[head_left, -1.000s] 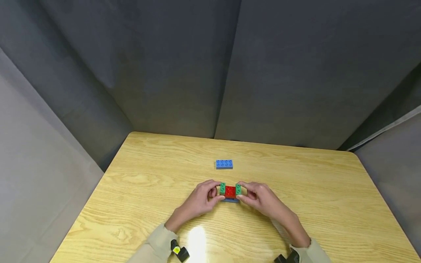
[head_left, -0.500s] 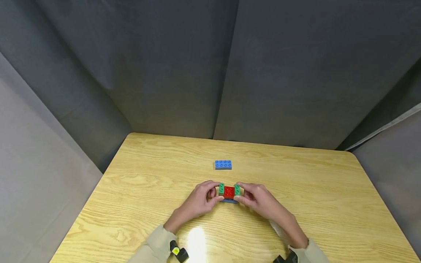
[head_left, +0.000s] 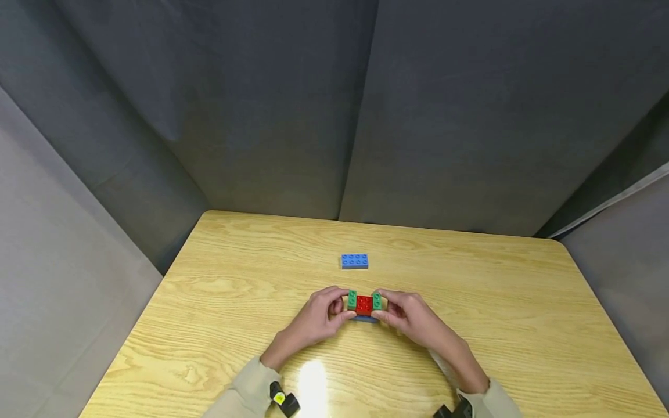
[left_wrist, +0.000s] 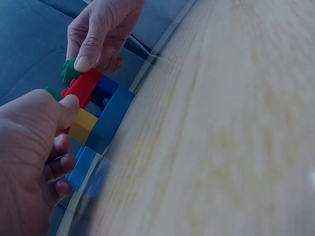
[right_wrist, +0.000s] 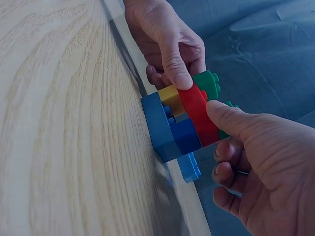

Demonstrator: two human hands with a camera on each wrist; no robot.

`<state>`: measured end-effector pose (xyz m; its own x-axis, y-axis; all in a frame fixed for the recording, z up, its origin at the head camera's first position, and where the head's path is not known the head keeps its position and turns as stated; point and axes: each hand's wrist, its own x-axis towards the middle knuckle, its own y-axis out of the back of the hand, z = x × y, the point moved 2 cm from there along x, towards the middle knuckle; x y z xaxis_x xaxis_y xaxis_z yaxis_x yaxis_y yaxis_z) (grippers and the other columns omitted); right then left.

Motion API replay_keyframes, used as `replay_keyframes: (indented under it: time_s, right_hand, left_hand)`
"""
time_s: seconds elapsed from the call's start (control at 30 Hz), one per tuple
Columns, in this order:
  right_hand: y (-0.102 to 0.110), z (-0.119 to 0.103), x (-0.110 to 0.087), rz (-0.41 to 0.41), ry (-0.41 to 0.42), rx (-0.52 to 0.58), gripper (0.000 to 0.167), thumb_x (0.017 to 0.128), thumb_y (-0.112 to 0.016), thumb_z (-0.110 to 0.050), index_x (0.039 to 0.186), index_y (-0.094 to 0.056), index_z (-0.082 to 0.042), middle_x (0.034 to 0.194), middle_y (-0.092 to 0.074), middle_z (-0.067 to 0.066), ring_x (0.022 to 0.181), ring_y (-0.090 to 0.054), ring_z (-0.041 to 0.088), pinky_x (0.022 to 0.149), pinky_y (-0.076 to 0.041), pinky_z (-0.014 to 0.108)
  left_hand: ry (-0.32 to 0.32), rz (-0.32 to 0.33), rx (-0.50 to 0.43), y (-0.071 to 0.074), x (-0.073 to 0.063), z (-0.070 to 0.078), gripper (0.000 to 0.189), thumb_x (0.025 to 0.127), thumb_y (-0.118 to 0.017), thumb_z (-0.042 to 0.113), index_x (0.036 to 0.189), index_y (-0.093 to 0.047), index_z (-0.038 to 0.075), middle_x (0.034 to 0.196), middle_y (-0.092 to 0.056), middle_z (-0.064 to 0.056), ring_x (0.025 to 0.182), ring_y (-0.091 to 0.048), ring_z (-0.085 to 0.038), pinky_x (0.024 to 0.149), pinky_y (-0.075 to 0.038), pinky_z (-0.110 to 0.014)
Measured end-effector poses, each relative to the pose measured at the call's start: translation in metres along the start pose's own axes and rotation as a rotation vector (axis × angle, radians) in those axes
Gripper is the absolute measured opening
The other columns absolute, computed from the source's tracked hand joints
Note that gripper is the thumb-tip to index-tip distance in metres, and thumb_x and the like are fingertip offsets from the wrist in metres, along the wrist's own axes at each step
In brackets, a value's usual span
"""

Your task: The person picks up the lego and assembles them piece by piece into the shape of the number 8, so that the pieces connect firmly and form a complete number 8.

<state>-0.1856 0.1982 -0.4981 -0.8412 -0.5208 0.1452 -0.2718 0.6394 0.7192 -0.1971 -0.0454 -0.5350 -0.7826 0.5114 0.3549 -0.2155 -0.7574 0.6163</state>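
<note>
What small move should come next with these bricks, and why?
Probably the right hand should let go and reach for the loose blue brick: both green bricks already sit on the red brick, while that blue one lies apart from the stack.

The head view is shifting by a hair.
Compared with a second ago, the desk (head_left: pixel 219 313), the loose blue brick (head_left: pixel 355 262), the brick stack (head_left: pixel 364 306), the left hand (head_left: pixel 321 315) and the right hand (head_left: pixel 413 316) are all appearing slightly farther left in it, moving together with the picture.
</note>
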Motion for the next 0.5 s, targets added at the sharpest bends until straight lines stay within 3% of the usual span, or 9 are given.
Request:
replay_keyframes:
  time_s: [0.5]
  right_hand:
    - [-0.0008,-0.0018,0.0007,-0.022,0.005,0.021,0.025,0.100,-0.072,-0.029,0.117,-0.069,-0.010,0.065,-0.049,-0.014,0.052,-0.040,-0.001,0.048,-0.035,0.019]
  left_hand:
    - [0.022,-0.004,-0.015,0.0000,-0.0002,0.0000,0.039,0.097,-0.078,0.025,0.127,-0.069,0.003,0.082,-0.054,0.007,0.070,-0.047,-0.003,0.061,-0.042,-0.019]
